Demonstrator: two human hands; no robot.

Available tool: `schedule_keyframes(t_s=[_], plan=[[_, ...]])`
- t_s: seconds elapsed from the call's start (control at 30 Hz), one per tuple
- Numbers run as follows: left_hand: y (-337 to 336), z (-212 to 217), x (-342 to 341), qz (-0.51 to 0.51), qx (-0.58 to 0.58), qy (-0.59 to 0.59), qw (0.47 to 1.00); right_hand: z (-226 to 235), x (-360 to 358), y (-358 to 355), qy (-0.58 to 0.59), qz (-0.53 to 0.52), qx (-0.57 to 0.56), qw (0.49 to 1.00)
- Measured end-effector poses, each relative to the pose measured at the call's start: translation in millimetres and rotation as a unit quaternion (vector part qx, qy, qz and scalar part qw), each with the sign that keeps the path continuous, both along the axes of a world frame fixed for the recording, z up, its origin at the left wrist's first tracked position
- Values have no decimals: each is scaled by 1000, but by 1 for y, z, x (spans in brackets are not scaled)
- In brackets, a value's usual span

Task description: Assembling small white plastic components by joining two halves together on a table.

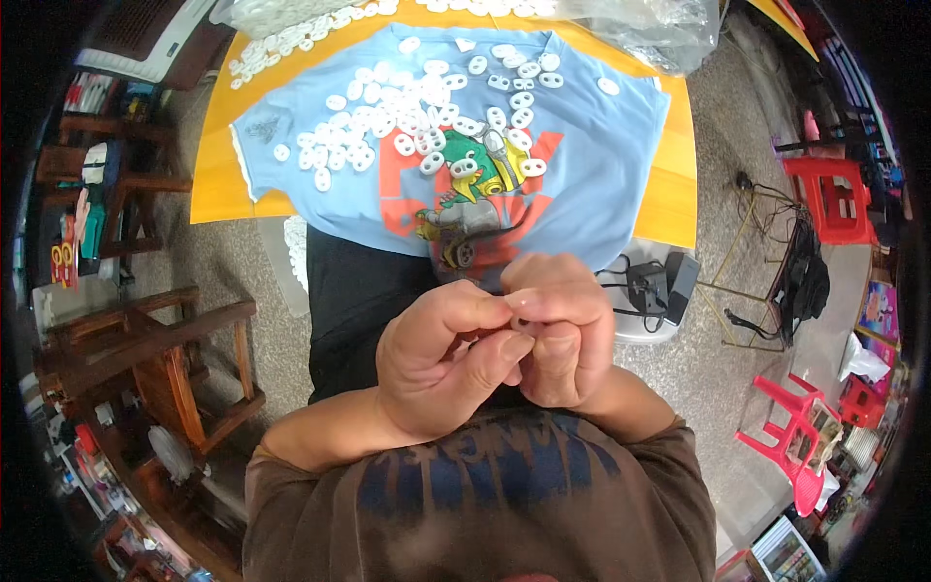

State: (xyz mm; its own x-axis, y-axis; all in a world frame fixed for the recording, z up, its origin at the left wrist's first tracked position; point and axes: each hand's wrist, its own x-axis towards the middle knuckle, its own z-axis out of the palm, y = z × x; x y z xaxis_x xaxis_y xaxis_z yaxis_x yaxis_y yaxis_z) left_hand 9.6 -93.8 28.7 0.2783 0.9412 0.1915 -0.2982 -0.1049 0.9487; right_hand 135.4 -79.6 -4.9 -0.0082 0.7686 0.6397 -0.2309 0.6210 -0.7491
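Your two hands meet close in front of your chest, below the near edge of the tabletop. Your left hand is curled almost into a fist, its fingers folded in and its thumb pressed forward against your right hand, which is bunched just as tightly, fingertips drawn together. Between the two sets of fingertips a small white piece peeks out — only a sliver shows, so you cannot tell its shape, nor which hand really has the firmer hold of it. Both hands touch each other at the thumbs and forefingers. Beyond them, a light blue T-shirt with an orange and green cartoon print lies spread over the yellow tabletop, its lower hem hanging over the near edge toward your lap. Scattered across the shirt's far and left parts are many small white oval pieces, thickest near the middle, thinning toward the shirt's left sleeve. More of the same pieces lie heaped at the far edge of the tabletop beside a clear plastic bag at the far right corner. A wooden chair stands on the floor to your left — well apart from your hands.
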Motion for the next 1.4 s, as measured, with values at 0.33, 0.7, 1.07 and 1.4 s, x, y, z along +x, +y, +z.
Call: schedule_keyframes(t_s=[0.33,0.7,1.07,1.4], plan=[[8,-7,-10,-7,-3,-20,1000,11,5,3,-57,25,-22,998],[24,-8,-63,35,-3,81,996,12,-12,19,-201,77,-56,975],[7,-111,-184,409,-241,-13,880,14,-2,55,-160,-102,-231,954],[27,-214,-283,557,-367,25,744,19,49,90,-265,-244,-235,903]])
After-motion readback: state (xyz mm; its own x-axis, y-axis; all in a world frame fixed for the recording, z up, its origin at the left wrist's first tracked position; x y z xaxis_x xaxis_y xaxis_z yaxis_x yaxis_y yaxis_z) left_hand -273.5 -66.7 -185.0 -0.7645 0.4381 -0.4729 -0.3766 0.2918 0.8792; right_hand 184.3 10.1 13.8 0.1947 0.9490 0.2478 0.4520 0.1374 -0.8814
